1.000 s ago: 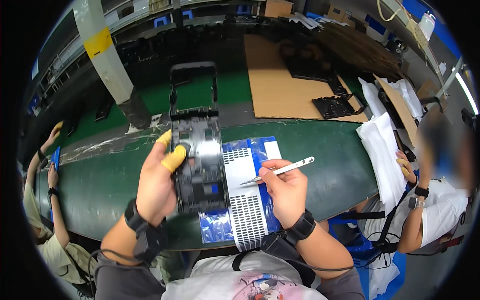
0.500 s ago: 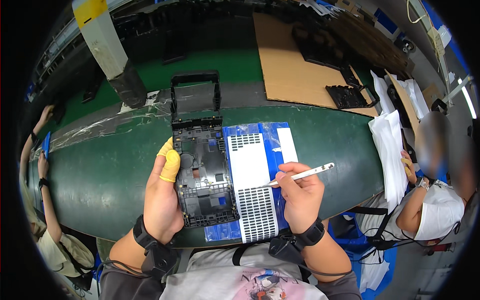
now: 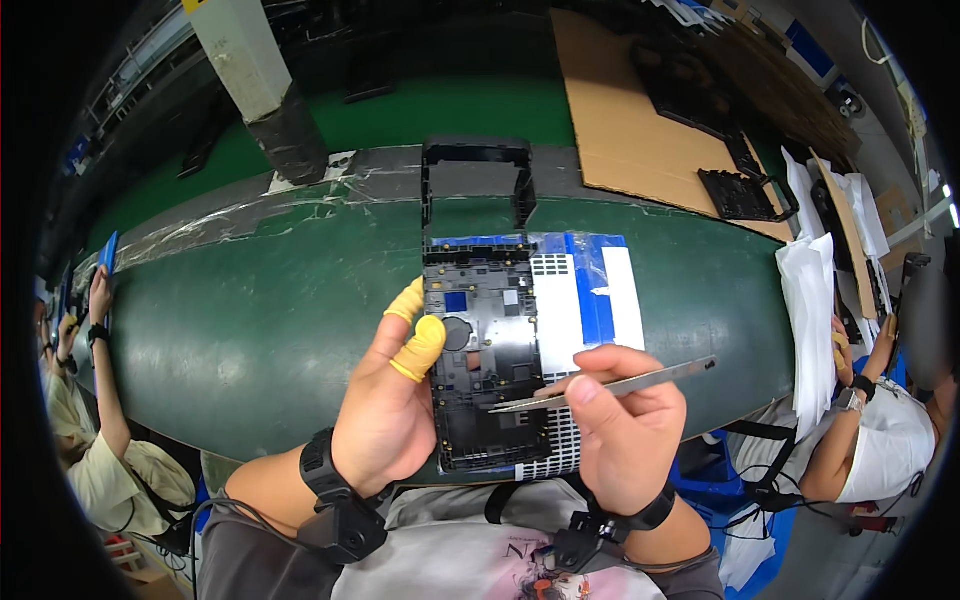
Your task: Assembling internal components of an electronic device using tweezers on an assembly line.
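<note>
My left hand (image 3: 385, 420), with yellow finger cots on thumb and a finger, grips the left edge of a black plastic housing (image 3: 490, 345). This housing has a tall open frame at its far end and several small ribs and posts inside. A pair of metal tweezers (image 3: 655, 380) is pinched in my right hand (image 3: 630, 435). Their tips lie over the lower part of the housing; whether they touch it or hold a small piece, I cannot make out. Partly hidden beneath is a white sheet of small black rectangles (image 3: 556, 345) on a blue plastic-wrapped pad (image 3: 593, 300).
A green table (image 3: 260, 340) spreads around the work. Brown cardboard (image 3: 620, 130) with black plastic parts (image 3: 742, 194) lies far right, near white packing sheets (image 3: 808, 320). A post (image 3: 250, 70) stands far left. Co-workers sit at both sides, one holding a blue item (image 3: 106, 255).
The tweezers have moved from the white sheet leftward over the housing, their tips now above its lower part. The housing now overlaps more of the sheet. The whole view has shifted.
</note>
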Action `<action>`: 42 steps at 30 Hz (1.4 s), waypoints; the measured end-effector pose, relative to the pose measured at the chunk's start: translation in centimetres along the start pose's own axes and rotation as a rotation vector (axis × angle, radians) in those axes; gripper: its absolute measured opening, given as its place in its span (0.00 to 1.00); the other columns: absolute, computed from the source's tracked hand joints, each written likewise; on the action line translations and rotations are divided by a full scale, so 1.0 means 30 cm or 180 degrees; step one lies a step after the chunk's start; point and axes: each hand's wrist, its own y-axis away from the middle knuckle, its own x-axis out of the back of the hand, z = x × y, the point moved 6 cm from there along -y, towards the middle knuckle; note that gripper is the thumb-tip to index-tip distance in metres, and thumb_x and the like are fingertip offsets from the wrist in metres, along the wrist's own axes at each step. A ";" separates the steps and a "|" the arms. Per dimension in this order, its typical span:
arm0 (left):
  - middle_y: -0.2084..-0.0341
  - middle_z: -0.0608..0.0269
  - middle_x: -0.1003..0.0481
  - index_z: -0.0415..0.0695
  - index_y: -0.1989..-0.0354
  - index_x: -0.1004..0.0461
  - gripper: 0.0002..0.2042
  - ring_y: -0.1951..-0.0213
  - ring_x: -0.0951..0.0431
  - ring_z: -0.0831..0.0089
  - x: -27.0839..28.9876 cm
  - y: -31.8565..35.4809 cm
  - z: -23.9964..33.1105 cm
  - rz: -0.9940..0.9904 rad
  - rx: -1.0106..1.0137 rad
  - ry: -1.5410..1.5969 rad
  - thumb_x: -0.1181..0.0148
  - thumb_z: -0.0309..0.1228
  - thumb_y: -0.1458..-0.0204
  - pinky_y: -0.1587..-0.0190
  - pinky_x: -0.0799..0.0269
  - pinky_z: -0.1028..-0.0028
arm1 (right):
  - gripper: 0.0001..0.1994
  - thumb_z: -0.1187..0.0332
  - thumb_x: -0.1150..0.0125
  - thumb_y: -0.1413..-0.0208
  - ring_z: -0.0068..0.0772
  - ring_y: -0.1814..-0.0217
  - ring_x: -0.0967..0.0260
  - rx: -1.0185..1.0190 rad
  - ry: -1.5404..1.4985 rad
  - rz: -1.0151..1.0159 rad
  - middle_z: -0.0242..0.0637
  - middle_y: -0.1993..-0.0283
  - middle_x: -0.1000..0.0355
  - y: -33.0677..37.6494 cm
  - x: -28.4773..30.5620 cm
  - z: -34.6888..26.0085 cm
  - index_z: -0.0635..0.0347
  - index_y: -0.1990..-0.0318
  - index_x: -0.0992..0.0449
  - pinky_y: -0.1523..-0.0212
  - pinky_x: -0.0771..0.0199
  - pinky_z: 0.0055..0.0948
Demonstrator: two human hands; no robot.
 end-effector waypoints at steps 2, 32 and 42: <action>0.54 0.61 0.38 0.46 0.44 0.53 0.23 0.56 0.34 0.73 0.012 0.003 -0.001 0.0040 0.0027 -0.0006 0.56 0.32 0.47 0.55 0.35 0.71 | 0.11 0.80 0.44 0.56 0.19 0.71 0.35 -0.0037 -0.0016 -0.0055 0.37 0.71 0.31 0.006 -0.009 0.023 0.70 0.62 0.32 0.71 0.35 0.16; 0.54 0.64 0.38 0.48 0.44 0.49 0.24 0.57 0.34 0.73 0.011 0.013 0.014 0.0064 -0.0103 -0.0102 0.53 0.39 0.49 0.55 0.35 0.71 | 0.10 0.81 0.45 0.55 0.20 0.70 0.34 -0.0101 -0.0003 -0.0065 0.37 0.70 0.31 0.006 -0.043 0.045 0.70 0.63 0.32 0.67 0.34 0.16; 0.54 0.63 0.37 0.48 0.44 0.51 0.26 0.57 0.35 0.72 0.018 0.017 0.010 0.0037 -0.0091 0.0070 0.49 0.35 0.51 0.55 0.35 0.72 | 0.10 0.79 0.44 0.55 0.18 0.72 0.36 -0.0094 0.0120 0.0002 0.36 0.71 0.32 0.004 -0.039 0.052 0.69 0.63 0.31 0.72 0.36 0.14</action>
